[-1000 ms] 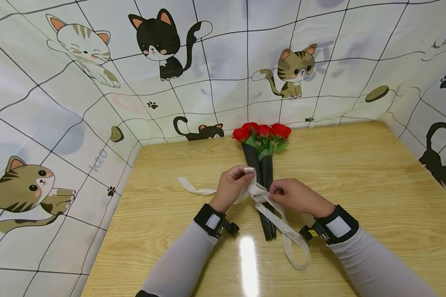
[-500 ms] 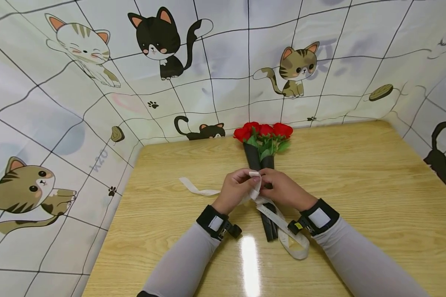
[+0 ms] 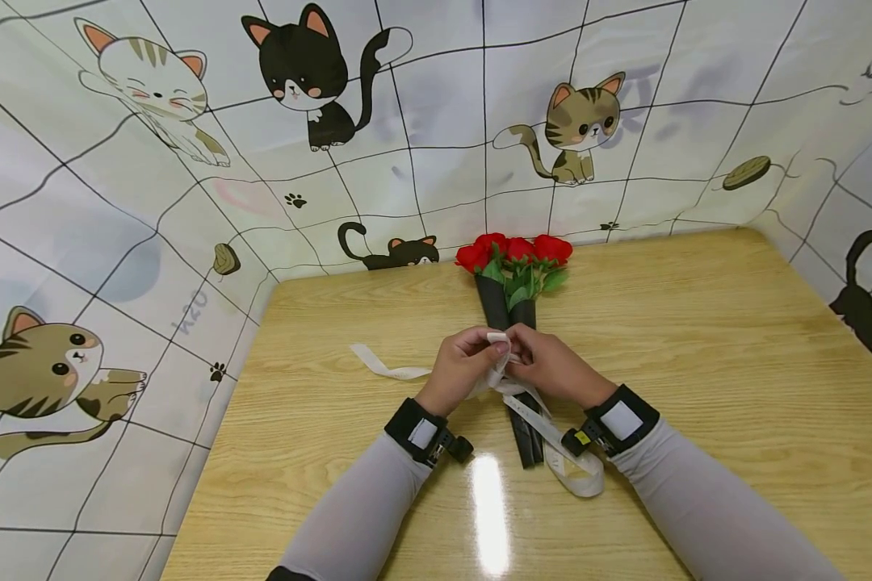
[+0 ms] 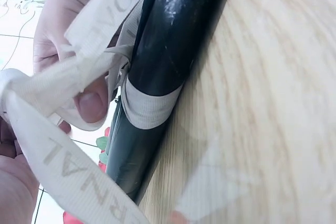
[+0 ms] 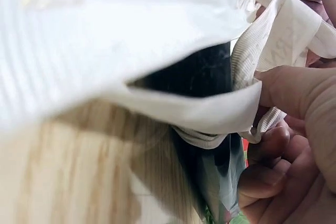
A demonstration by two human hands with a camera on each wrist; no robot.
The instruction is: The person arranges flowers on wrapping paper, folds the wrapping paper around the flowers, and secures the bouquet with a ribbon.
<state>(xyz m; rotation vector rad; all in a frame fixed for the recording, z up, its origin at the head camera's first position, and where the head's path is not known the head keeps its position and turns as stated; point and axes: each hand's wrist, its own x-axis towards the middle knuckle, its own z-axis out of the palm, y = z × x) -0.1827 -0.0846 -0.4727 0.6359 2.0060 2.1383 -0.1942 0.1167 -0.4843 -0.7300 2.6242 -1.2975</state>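
Note:
Red artificial roses (image 3: 552,250) with green leaves lie on the table in black wrapping (image 3: 491,300), stems toward me. A cream printed ribbon (image 4: 152,107) is wound round the black stems. My left hand (image 3: 459,369) pinches a standing loop of this ribbon between thumb and fingers, above the stems. Close against it on the right, my right hand (image 3: 558,369) pinches the ribbon near the crossing; in the right wrist view its thumb and curled fingers meet at the ribbon (image 5: 199,111). The fingertips partly hide the crossing, so I cannot tell how it is tied.
One ribbon tail (image 3: 385,367) lies to the left on the wooden table (image 3: 320,452). Another part trails toward me in a loop (image 3: 584,482) below the right wrist. Behind the table hangs a white cat-print sheet (image 3: 443,105), which also covers both sides.
My right hand has moved left and slightly up from the ribbon's right side to meet the left hand at the loop. The trailing loop has drawn up a little. The left hand keeps its pinch.

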